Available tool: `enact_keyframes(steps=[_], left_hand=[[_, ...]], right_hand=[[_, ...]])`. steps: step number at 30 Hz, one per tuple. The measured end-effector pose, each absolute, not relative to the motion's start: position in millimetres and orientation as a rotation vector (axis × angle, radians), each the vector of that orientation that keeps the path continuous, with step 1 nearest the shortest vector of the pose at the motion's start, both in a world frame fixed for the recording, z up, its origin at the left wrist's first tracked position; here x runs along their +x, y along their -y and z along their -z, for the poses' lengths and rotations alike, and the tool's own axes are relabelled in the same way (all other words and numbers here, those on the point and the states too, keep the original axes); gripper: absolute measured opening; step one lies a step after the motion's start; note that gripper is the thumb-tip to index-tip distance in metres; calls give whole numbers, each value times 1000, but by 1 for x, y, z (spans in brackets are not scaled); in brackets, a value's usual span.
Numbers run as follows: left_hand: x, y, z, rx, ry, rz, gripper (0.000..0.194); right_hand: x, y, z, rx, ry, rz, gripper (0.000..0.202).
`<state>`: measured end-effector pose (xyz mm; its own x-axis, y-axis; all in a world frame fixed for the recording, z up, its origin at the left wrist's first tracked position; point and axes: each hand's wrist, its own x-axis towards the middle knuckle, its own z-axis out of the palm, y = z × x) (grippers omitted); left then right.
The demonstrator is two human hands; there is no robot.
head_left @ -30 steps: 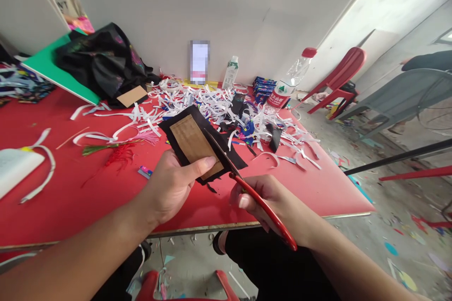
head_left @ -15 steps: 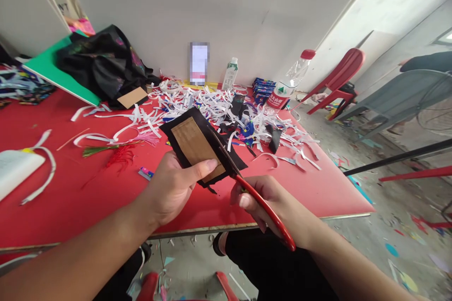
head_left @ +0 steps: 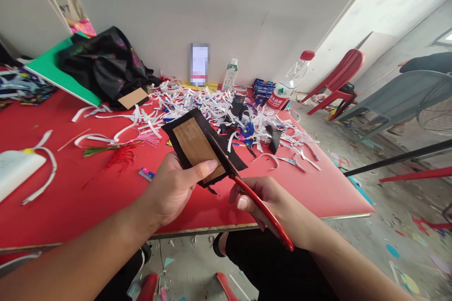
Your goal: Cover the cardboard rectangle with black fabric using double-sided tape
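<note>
My left hand [head_left: 176, 188] pinches a black fabric piece [head_left: 183, 155] with a tan cardboard rectangle [head_left: 196, 145] on it, thumb pressed on the cardboard's lower end. In my right hand [head_left: 268, 200] are red-handled scissors [head_left: 263, 211], their dark blades pointing up and left. The blades lie at the black fabric along the cardboard's right side, with a flap of fabric to their right. Behind the piece spreads a heap of white paper strips [head_left: 197, 103] with black and blue scraps.
On the red table [head_left: 310, 193] are a black patterned cloth [head_left: 106, 66], a green board [head_left: 47, 66], a phone [head_left: 199, 63], a small bottle [head_left: 230, 74], a large bottle [head_left: 280, 94], tassels [head_left: 122, 156] and a white object [head_left: 21, 169]. Chairs [head_left: 339, 80] stand right.
The scissors have shifted slightly left relative to the fabric, and the flap on their right looks wider. My left hand has barely moved.
</note>
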<state>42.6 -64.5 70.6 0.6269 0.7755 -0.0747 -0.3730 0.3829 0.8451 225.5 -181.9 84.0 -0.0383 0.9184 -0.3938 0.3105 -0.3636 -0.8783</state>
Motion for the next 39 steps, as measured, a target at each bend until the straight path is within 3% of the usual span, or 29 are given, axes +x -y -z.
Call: enact_keyframes(steps=[26, 39], left_hand=[[44, 67, -71, 933, -527, -729, 21], [43, 70, -63, 989, -501, -665, 26]], right_hand=[[220, 180, -86, -1590, 1123, -1504, 64], [216, 177, -86, -1602, 1108, -1502, 78]])
